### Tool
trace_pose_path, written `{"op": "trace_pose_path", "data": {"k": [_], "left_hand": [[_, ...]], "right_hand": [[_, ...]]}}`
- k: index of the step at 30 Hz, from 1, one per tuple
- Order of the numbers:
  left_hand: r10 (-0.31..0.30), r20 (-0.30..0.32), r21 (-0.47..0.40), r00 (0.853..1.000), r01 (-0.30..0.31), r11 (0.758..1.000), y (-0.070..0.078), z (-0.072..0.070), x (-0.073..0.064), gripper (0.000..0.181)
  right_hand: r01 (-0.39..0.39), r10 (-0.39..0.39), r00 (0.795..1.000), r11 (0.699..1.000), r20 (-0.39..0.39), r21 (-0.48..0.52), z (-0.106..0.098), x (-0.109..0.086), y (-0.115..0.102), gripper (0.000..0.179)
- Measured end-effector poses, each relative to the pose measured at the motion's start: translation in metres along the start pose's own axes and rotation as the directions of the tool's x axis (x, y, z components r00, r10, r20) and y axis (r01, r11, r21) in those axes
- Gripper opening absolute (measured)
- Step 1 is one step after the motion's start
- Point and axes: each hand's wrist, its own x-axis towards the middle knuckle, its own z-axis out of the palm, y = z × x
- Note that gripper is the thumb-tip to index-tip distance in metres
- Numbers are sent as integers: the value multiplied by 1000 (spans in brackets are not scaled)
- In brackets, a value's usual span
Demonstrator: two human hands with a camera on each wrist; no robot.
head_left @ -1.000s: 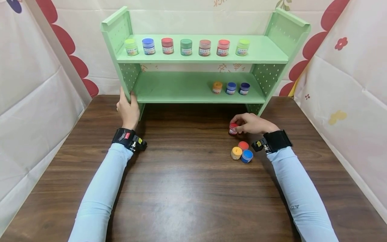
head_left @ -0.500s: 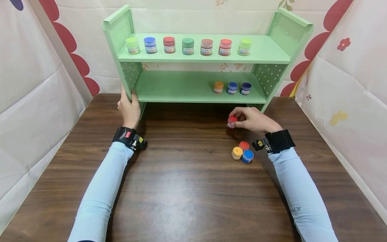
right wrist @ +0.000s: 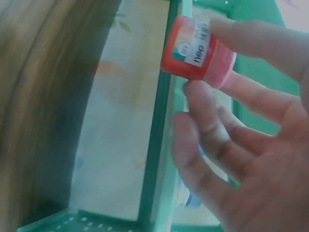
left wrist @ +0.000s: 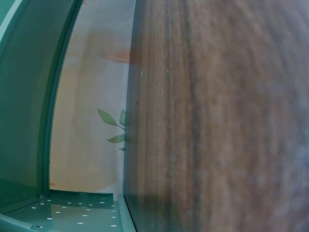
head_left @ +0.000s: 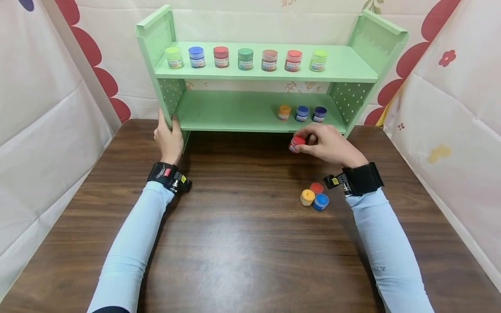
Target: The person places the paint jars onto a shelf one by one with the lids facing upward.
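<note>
A small red paint jar (head_left: 296, 144) is pinched between the thumb and fingers of my right hand (head_left: 326, 145), raised in front of the lower shelf's edge. In the right wrist view the jar (right wrist: 198, 50) shows a white label and lies tilted among the fingertips. My left hand (head_left: 170, 138) grips the lower left side of the green shelf rack (head_left: 235, 106), thumb at the front. The left wrist view shows only the rack's underside (left wrist: 29, 106) and the table, not the hand.
Several paint jars line the upper shelf, a green jar (head_left: 245, 59) among them. Orange (head_left: 284, 112), blue (head_left: 302, 114) and dark blue (head_left: 319, 114) jars stand at the lower shelf's right. Yellow (head_left: 307, 198), red (head_left: 316, 188) and blue (head_left: 321, 202) jars cluster on the table (head_left: 235, 234).
My right hand has lifted the red paint jar off the table and carried it up and slightly left toward the lower shelf. My left hand keeps its grip on the rack.
</note>
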Motion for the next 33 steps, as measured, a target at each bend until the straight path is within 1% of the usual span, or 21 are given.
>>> {"op": "trace_pose_path", "data": {"k": [4,8,10,13,18,21,25,33], "left_hand": [[-8,-1,-7,1000,8,1000,1,1,0,43],[-4,-1,-4,1000,4,1000,1,0,1,43],[4,1,-4,1000,-4,1000,2,1,2,43],[10,-3,-2,1000,-10,1000,2,1,2,43],[6,1,0,1000,-6,1000,1,1,1,42],[6,-2,6,1000,-6,1000,1,3,1,42],[12,-10,6,1000,-12,1000,1,3,1,42],[13,-10,-6,1000,-13,1000,-3,2,2,42]], "right_hand": [[49,-51,997,998,-66,-29,0,17,-15,35],[64,-69,994,996,-84,-69,-1,41,-30,37],[61,-68,995,993,-74,-98,-2,54,-35,37],[45,-49,998,992,-35,-118,-3,73,-39,35],[-15,18,999,995,37,-98,-4,98,-40,34],[-31,38,997,995,61,-99,-5,107,-39,32],[-25,34,997,992,70,-120,-5,116,-38,28],[-55,68,993,990,96,-133,-4,129,-36,34]]}}
